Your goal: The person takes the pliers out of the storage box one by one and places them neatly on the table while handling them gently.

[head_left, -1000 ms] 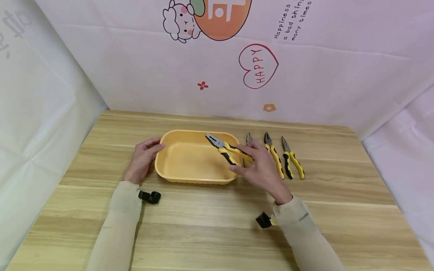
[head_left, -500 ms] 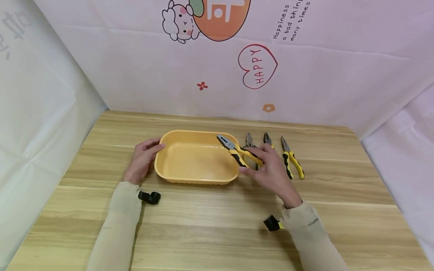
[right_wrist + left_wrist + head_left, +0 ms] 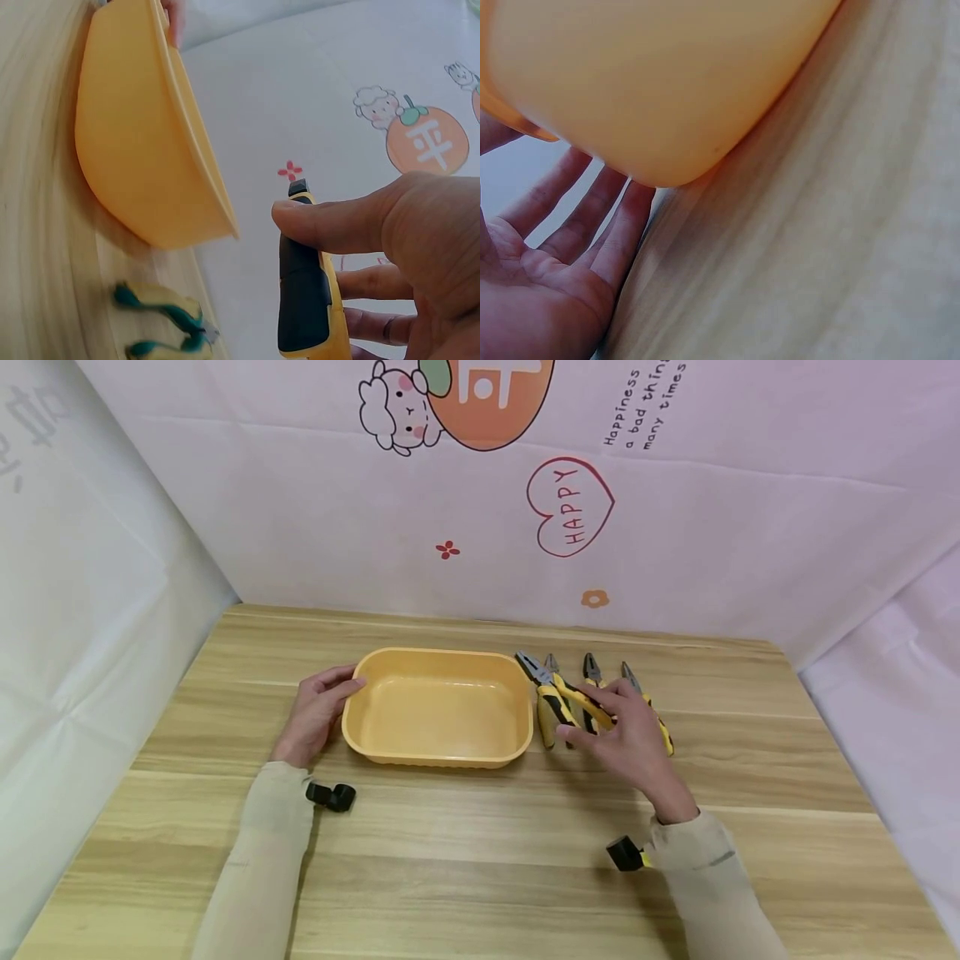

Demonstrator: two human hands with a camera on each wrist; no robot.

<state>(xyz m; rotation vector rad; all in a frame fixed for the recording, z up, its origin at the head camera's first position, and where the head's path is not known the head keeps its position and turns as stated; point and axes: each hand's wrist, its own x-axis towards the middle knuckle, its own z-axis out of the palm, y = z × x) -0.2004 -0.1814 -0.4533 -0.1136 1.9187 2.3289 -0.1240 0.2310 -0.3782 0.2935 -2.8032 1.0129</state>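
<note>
A yellow plastic tub (image 3: 438,718) sits on the wooden table. My left hand (image 3: 315,710) grips its left end, thumb over the rim and fingers against the outside wall (image 3: 652,90). To the right of the tub, my right hand (image 3: 630,735) holds combination pliers (image 3: 557,702) above the table by the yellow-and-black handles. Their nose points to the far left and the handles are spread. In the right wrist view the thumb presses one handle (image 3: 304,292). Behind the held pliers lie pliers with dull yellow-green handles (image 3: 547,727), partly hidden.
Black-nosed pliers (image 3: 592,668) and long-nose pliers (image 3: 630,675) lie further right, partly covered by my right hand. A printed white cloth (image 3: 487,577) hangs along the table's back edge. The tub has nothing in it.
My right hand has carried the held pliers rightward, from over the tub to over the pliers beside it. My left hand and the tub have stayed put.
</note>
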